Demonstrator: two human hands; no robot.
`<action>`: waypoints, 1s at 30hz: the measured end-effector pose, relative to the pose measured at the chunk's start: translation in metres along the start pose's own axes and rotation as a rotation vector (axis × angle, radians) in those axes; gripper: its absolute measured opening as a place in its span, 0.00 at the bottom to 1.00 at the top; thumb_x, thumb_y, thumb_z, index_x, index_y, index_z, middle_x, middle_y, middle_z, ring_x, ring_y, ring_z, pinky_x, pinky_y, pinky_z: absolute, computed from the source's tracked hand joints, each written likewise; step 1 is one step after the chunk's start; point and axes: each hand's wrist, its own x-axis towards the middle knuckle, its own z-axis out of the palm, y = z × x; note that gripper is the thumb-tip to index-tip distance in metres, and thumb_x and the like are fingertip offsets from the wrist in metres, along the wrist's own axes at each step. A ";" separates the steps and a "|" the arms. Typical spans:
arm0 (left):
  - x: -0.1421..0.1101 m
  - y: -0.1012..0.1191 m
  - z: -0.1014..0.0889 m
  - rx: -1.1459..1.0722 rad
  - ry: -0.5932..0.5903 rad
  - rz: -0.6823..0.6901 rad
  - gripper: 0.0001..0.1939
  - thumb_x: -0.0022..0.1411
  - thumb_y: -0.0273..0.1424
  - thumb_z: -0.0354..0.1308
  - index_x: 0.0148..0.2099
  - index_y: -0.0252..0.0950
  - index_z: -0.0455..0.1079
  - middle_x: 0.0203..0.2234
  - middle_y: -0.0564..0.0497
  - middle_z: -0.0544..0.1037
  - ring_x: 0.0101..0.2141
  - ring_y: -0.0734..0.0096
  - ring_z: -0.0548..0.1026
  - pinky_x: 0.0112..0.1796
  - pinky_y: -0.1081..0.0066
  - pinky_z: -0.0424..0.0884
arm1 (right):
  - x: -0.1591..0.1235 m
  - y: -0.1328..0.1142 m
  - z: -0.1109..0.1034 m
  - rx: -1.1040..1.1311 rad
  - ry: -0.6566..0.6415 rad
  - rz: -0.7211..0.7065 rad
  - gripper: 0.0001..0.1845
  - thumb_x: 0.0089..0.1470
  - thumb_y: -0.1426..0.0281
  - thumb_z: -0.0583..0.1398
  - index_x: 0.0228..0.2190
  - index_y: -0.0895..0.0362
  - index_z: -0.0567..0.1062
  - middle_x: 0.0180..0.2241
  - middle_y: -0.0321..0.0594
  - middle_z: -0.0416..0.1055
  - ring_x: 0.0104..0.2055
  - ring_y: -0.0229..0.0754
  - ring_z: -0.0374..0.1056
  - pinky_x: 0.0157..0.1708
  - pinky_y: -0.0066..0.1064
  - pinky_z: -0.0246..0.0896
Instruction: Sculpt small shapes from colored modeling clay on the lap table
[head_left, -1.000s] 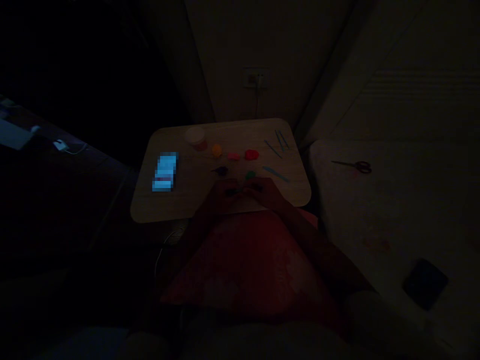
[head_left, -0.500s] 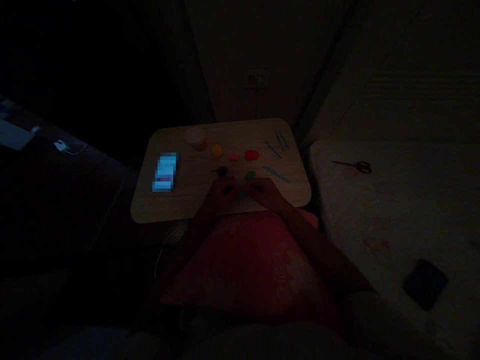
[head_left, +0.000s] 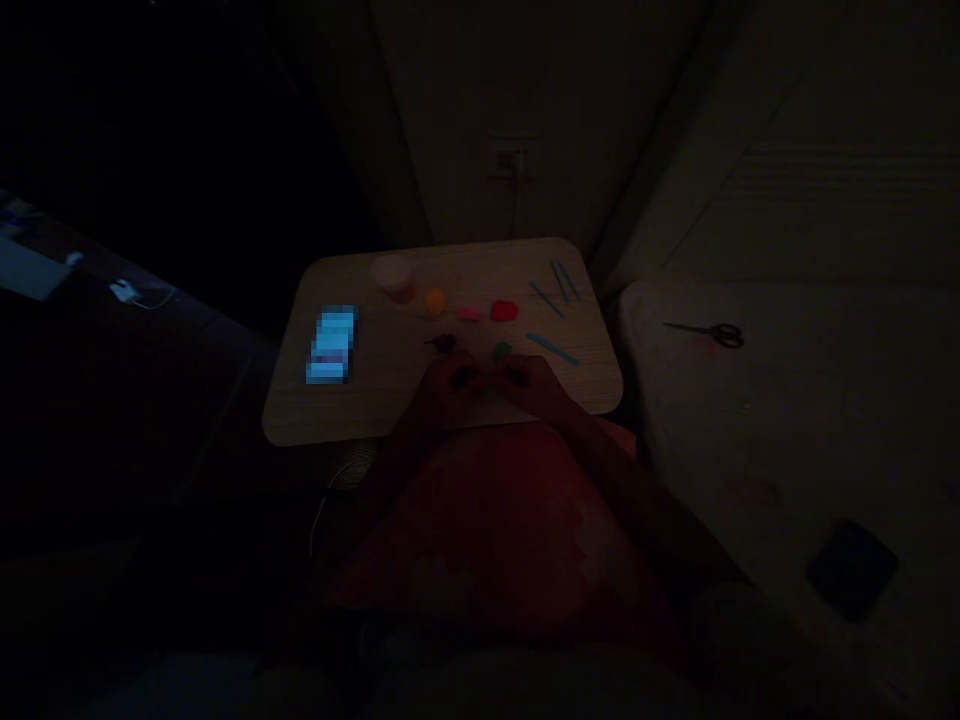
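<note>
In deep gloom, my left hand [head_left: 448,388] and my right hand [head_left: 534,385] meet fingertip to fingertip at the near side of the small table [head_left: 360,410]. Fingers on both are curled and pinched. Half a second ago a bit of green modelling clay showed between them; now the fingers and the dark hide it. Just beyond the fingertips lies another lump of green modelling clay [head_left: 502,350]. A dark lump [head_left: 445,343] with a thin pointed end rests past my left hand. Red clay [head_left: 504,311], pink clay [head_left: 469,314] and orange clay [head_left: 435,303] lie farther back.
On the left of the table is a lit, blurred phone [head_left: 331,345]. A tub [head_left: 393,279] stands at the back. Several blue modelling tools [head_left: 553,348] lie on the right. Scissors [head_left: 705,331] and a dark square object [head_left: 852,568] rest on the pale surface [head_left: 690,430] beside the table.
My fingertips have drawn closer together, and the green clay between them has gone out of sight. The lumps and tools on the table stay put.
</note>
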 end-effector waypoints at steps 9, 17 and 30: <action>0.000 0.002 -0.003 0.014 0.055 -0.061 0.16 0.62 0.40 0.62 0.27 0.34 0.70 0.22 0.54 0.72 0.25 0.73 0.67 0.30 0.71 0.63 | 0.001 -0.002 0.001 -0.090 0.011 0.007 0.12 0.57 0.63 0.61 0.27 0.58 0.75 0.25 0.36 0.69 0.27 0.37 0.61 0.30 0.31 0.52; -0.001 -0.001 -0.001 0.086 0.144 -0.141 0.12 0.65 0.36 0.57 0.33 0.35 0.73 0.27 0.52 0.77 0.30 0.69 0.73 0.35 0.69 0.69 | -0.002 -0.008 -0.005 -0.464 -0.017 -0.016 0.09 0.57 0.66 0.61 0.29 0.57 0.77 0.30 0.41 0.74 0.30 0.41 0.65 0.32 0.32 0.53; -0.009 0.006 0.003 0.372 -0.051 0.068 0.12 0.65 0.38 0.62 0.47 0.39 0.76 0.43 0.47 0.78 0.43 0.62 0.77 0.46 0.65 0.73 | -0.009 0.002 -0.024 -0.417 0.052 -0.053 0.10 0.59 0.68 0.57 0.32 0.56 0.79 0.31 0.42 0.77 0.31 0.42 0.68 0.32 0.31 0.56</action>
